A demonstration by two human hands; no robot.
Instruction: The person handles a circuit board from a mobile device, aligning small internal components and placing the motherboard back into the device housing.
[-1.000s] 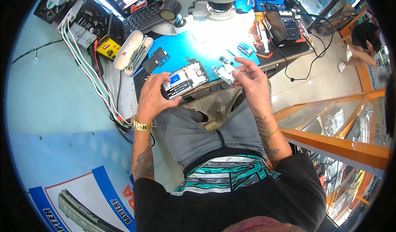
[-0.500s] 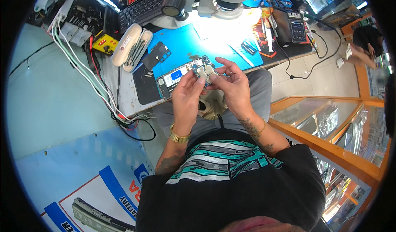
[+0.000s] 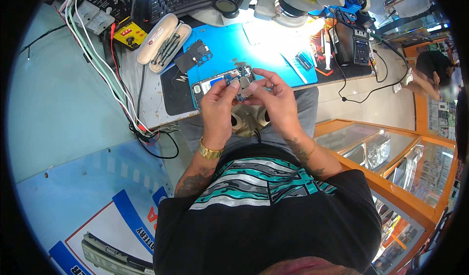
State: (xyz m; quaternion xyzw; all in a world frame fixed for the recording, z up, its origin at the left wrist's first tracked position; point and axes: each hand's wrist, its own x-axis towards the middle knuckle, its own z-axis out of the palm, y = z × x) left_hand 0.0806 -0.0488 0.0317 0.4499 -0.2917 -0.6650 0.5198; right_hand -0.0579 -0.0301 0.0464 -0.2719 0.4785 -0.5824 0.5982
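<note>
Both my hands are over the near edge of a blue work mat (image 3: 224, 40), holding a small phone circuit board (image 3: 244, 83) with metal shields. My left hand (image 3: 218, 110) pinches the board's left side between thumb and fingers. From the right, my right hand (image 3: 277, 99) grips it, the thumb lying across its lower right part. Just behind and left of the board lies an opened phone (image 3: 197, 90), its battery partly covered by my left fingers. A dark phone inner cover (image 3: 194, 56) rests on the mat beyond the phone.
A case of screwdrivers (image 3: 171, 45) lies open at the left. Beyond the mat stand a microscope (image 3: 293, 6) and a keyboard (image 3: 181, 4). A white stick-like tool (image 3: 294, 69), a syringe (image 3: 327, 48) and a black device (image 3: 351, 48) are at the right. Cables (image 3: 105, 77) hang at the left edge.
The view has shifted, so the bench sits slightly lower in it and more of the microscope shows. My hands keep hold of the board, and the right thumb has moved slightly over it.
</note>
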